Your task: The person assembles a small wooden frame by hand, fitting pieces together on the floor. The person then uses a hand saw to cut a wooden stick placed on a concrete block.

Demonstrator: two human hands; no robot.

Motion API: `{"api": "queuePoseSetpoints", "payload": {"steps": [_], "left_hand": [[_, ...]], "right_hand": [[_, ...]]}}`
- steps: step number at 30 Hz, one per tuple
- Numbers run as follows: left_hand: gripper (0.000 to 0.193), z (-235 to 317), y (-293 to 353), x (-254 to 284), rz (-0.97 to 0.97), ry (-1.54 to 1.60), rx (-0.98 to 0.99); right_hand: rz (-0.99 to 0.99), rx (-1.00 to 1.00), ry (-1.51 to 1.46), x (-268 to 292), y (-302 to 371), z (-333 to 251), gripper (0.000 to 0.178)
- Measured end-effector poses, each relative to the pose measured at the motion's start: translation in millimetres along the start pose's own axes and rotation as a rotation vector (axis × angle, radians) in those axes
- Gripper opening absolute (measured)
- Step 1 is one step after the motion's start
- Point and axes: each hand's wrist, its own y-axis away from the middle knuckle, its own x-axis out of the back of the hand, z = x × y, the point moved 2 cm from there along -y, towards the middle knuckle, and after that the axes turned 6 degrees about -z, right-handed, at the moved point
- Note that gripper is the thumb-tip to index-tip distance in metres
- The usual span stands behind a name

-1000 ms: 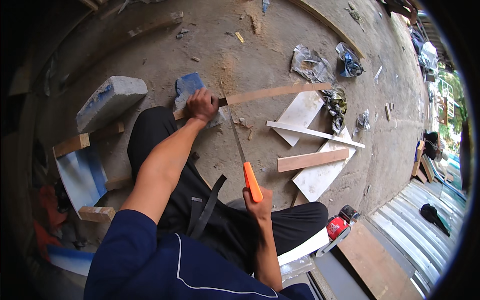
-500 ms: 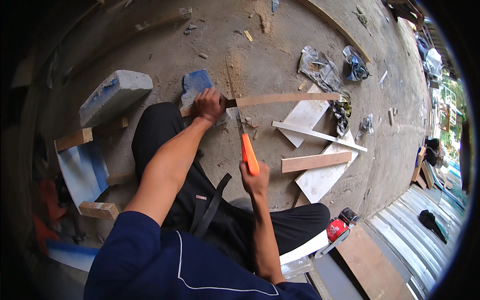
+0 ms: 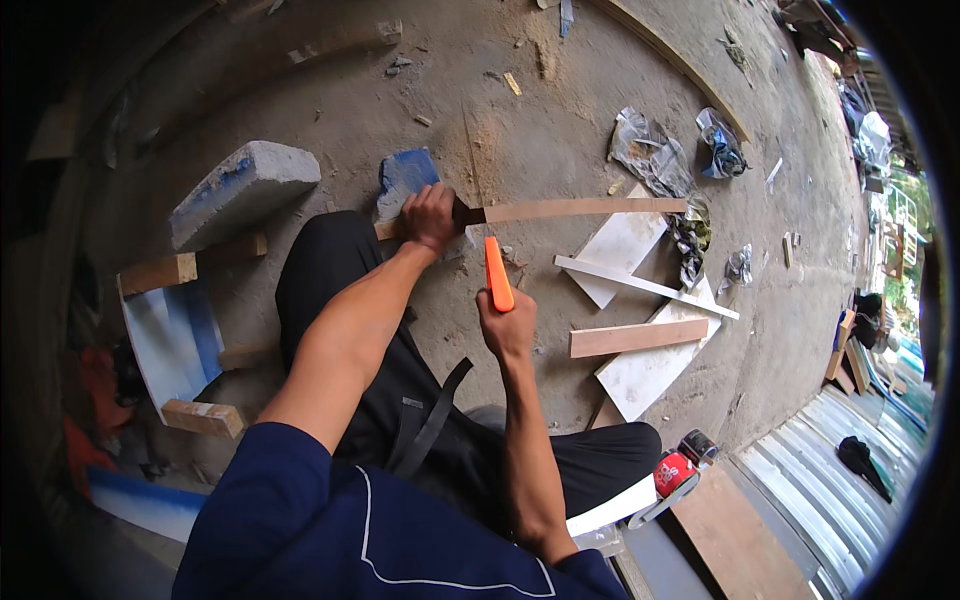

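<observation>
My left hand (image 3: 430,218) is closed over the left end of a long thin wooden strip (image 3: 590,208), which reaches off to the right. Beneath that hand is a chunky piece with a worn blue face (image 3: 407,172). My right hand (image 3: 508,325) grips a handsaw by its orange handle (image 3: 498,275). The saw's narrow blade points away from me and crosses the strip just right of my left hand. Its far part looks thin and faint, and I cannot tell how deep it sits in the wood.
White boards (image 3: 655,365), a thin white strip (image 3: 650,287) and a short wooden piece (image 3: 638,338) lie to the right. Crumpled plastic (image 3: 650,150) is beyond them. A concrete block (image 3: 245,190) stands at left. A red-and-black round tool (image 3: 676,472) sits beside my right knee.
My right hand has pushed the saw forward, bringing the orange handle closer to the strip. My left hand stays on the strip, and the whole view has shifted slightly.
</observation>
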Motion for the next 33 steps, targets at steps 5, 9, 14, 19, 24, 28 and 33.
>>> {"api": "queuePoseSetpoints", "payload": {"steps": [5, 9, 14, 19, 24, 28, 33], "left_hand": [[0.014, -8.4, 5.6, 4.7, -0.031, -0.048, 0.047], [0.014, -5.7, 7.8, 3.1, -0.028, -0.01, 0.031], [0.012, -10.1, 4.3, -1.4, -0.006, -0.015, 0.041], [0.012, -7.9, 4.0, 5.6, -0.017, -0.034, 0.056], [0.012, -0.2, -0.4, -1.5, -0.035, -0.02, 0.024], [0.013, -11.9, 7.5, 4.0, -0.042, -0.052, 0.067], [0.014, -9.1, 6.2, 2.9, -0.048, -0.028, 0.042]], "right_hand": [[-0.095, -0.017, -0.045, 34.6, 98.8, 8.2, 0.018], [-0.026, 0.066, 0.014, 14.5, 68.8, 7.1, 0.018], [-0.036, 0.026, 0.015, 3.0, 22.1, -3.4, 0.017], [-0.031, 0.048, -0.083, 26.0, 96.4, 13.8, 0.019], [-0.003, 0.048, 0.04, 2.3, 1.7, -0.8, 0.019], [-0.083, 0.051, -0.019, 21.6, 80.3, 7.1, 0.017], [-0.074, 0.015, 0.011, 17.7, 57.9, 6.4, 0.018]]}}
